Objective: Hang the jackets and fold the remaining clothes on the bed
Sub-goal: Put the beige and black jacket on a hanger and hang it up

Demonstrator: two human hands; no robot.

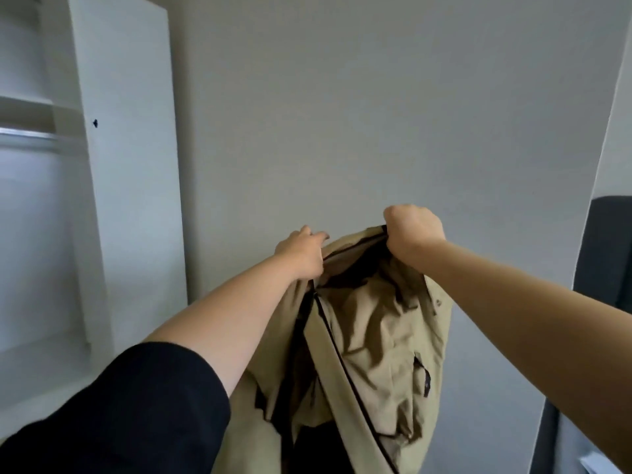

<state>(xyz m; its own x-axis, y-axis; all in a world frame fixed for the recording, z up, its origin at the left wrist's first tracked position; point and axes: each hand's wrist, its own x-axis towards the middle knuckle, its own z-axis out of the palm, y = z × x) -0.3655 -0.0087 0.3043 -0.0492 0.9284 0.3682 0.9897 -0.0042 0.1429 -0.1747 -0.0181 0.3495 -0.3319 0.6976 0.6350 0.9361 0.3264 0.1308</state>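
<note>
A beige jacket (pixel 376 336) with a dark zip and dark lining hangs in the air in front of a plain wall, held up by both my hands. My left hand (pixel 302 253) grips its collar edge on the left side. My right hand (pixel 412 232) is a fist closed round the collar's right side, slightly higher. The jacket's front is open and its lower part drops out of view. No hanger is visible; the inside of the collar is in shadow.
An open white wardrobe (pixel 113 165) stands at the left with a shelf and a metal rail (pixel 27 133) inside. A dark chair back (pixel 605 251) shows at the right edge beside a white panel (pixel 612 114).
</note>
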